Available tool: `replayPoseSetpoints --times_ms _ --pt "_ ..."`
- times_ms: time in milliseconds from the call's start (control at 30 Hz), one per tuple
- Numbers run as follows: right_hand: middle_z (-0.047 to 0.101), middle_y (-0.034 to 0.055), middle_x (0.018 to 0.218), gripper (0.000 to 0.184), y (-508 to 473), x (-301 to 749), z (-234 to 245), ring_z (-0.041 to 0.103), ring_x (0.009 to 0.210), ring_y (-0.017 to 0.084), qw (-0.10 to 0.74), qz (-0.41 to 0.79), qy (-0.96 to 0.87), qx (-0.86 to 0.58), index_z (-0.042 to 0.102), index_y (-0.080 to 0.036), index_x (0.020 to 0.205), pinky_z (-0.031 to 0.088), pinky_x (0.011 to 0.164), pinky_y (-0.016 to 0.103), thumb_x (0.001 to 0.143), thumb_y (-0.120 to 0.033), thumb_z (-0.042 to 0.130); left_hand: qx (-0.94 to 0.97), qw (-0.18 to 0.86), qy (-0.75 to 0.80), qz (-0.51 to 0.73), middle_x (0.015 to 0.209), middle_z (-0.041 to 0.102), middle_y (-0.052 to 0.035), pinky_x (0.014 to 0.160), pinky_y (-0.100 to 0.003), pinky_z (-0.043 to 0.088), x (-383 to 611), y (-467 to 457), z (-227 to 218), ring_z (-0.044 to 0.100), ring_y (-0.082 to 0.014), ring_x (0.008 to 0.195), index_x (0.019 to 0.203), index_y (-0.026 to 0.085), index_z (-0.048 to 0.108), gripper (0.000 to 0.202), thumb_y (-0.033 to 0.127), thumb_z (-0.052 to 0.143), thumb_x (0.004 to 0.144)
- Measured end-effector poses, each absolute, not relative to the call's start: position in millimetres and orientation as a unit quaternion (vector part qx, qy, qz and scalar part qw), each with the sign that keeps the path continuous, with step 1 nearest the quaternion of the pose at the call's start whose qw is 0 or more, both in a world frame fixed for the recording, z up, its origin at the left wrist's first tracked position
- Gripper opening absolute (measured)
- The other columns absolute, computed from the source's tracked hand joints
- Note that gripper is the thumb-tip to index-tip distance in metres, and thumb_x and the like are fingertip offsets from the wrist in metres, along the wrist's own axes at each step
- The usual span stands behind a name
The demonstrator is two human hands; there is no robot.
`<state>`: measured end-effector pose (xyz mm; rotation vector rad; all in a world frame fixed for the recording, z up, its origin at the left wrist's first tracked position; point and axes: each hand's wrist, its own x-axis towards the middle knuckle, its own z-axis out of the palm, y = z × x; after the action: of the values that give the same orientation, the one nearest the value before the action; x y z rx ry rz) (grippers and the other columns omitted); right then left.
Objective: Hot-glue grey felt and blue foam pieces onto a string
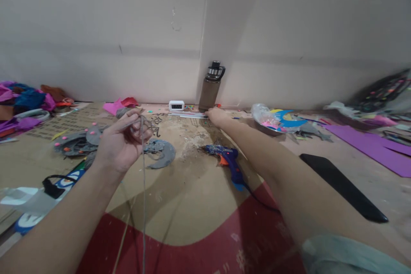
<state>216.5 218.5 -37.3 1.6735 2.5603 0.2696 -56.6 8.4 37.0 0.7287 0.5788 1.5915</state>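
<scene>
My left hand (123, 141) is closed round a bunch of grey yarn (144, 197), and one strand hangs straight down from it toward the near edge. Below and right of that hand lies a grey crescent-shaped piece (163, 155). My right hand (215, 116) stretches to the back of the table, beside the foot of a dark drinking bottle (210, 90). Its fingers are bunched at the ends of thin white sticks (189, 115); what they pinch is too small to make out. A blue hot glue gun (227, 158) lies under my right forearm.
A small white digital clock (176, 105) stands near the wall. Grey pieces with pink dots (77, 141) lie at left. A bowl (268, 126) with plastic wrapping, a black flat object (343, 186) and purple sheets (369, 147) are at right. The glue gun's cord (261, 201) runs under my arm.
</scene>
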Motion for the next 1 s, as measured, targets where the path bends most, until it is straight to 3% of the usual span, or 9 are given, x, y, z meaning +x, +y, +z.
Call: replayPoseSetpoints --times_ms 200,367,433,567,667,800,900,1000 --pt "0.057 0.0092 0.122 0.033 217.8 218.1 -42.1 0.059 0.103 0.019 0.013 0.083 0.825 0.558 0.057 -0.018 0.119 0.051 0.087 0.04 0.091 -0.036 0.054 0.314 0.609 0.248 0.685 0.054 0.04 0.0017 0.045 -0.019 0.037 -58.1 8.6 36.2 0.033 -0.0073 0.046 0.074 0.014 0.057 0.013 0.003 0.05 0.074" --pt "0.056 0.0178 0.124 0.041 203.3 223.5 -27.8 0.058 0.109 0.024 -0.043 0.07 0.806 0.587 0.053 -0.014 0.127 0.046 0.089 0.033 0.088 -0.027 0.057 0.309 0.615 0.237 0.685 0.053 0.04 0.0014 0.045 -0.019 0.036 -56.7 6.6 39.6 0.033 -0.0076 0.046 0.072 0.013 0.055 0.013 0.002 0.049 0.075" --pt "0.056 0.0174 0.126 0.042 188.6 228.7 -15.1 0.057 0.113 0.024 -0.075 0.07 0.796 0.597 0.051 -0.015 0.13 0.044 0.091 0.031 0.09 -0.027 0.052 0.313 0.618 0.227 0.684 0.053 0.041 0.0012 0.045 -0.019 0.035 -56.9 7.2 39.1 0.034 -0.0079 0.046 0.071 0.013 0.055 0.013 0.002 0.05 0.074" --pt "0.064 0.0138 0.115 0.04 130.1 245.0 3.6 0.061 0.104 0.023 -0.118 0.067 0.775 0.617 0.052 -0.015 0.128 0.044 0.086 0.03 0.095 -0.034 0.039 0.33 0.612 0.219 0.685 0.052 0.043 0.0015 0.045 -0.021 0.036 -59.5 11.8 35.1 0.038 -0.0091 0.044 0.069 0.015 0.055 0.014 0.001 0.053 0.07" --pt "0.068 0.0154 0.107 0.051 65.0 253.4 -1.3 0.064 0.096 0.026 -0.142 0.063 0.77 0.619 0.051 -0.015 0.127 0.045 0.083 0.033 0.093 -0.05 0.037 0.332 0.602 0.228 0.689 0.051 0.045 0.0032 0.044 -0.021 0.035 -61.3 16.0 32.5 0.04 -0.0083 0.041 0.069 0.017 0.055 0.013 0.005 0.055 0.072" --pt "0.064 0.0197 0.114 0.063 -9.3 244.1 -25.9 0.065 0.096 0.031 -0.079 0.003 0.782 0.619 0.043 -0.017 0.135 0.047 0.077 0.036 0.088 -0.058 0.04 0.33 0.596 0.24 0.692 0.051 0.047 0.0051 0.043 -0.019 0.034 -60.3 17.9 30.6 0.041 -0.0064 0.04 0.071 0.018 0.056 0.011 0.007 0.06 0.072" --pt "0.058 0.0233 0.122 0.053 -27.2 231.7 -39.3 0.066 0.094 0.031 -0.079 -0.004 0.762 0.643 0.04 -0.016 0.138 0.048 0.071 0.036 0.09 -0.039 0.04 0.345 0.597 0.244 0.682 0.05 0.047 0.0051 0.042 -0.019 0.033 -57.3 16.6 29.9 0.041 -0.0064 0.039 0.071 0.017 0.056 0.011 0.006 0.057 0.071" --pt "0.068 0.0166 0.098 0.044 -16.1 232.9 -37.9 0.068 0.075 0.025 -0.087 -0.029 0.751 0.654 0.048 -0.013 0.129 0.047 0.063 0.032 0.088 -0.022 0.034 0.355 0.6 0.232 0.679 0.049 0.047 0.0046 0.042 -0.019 0.033 -55.2 14.9 30.5 0.04 -0.0068 0.038 0.07 0.017 0.056 0.013 0.004 0.054 0.069"
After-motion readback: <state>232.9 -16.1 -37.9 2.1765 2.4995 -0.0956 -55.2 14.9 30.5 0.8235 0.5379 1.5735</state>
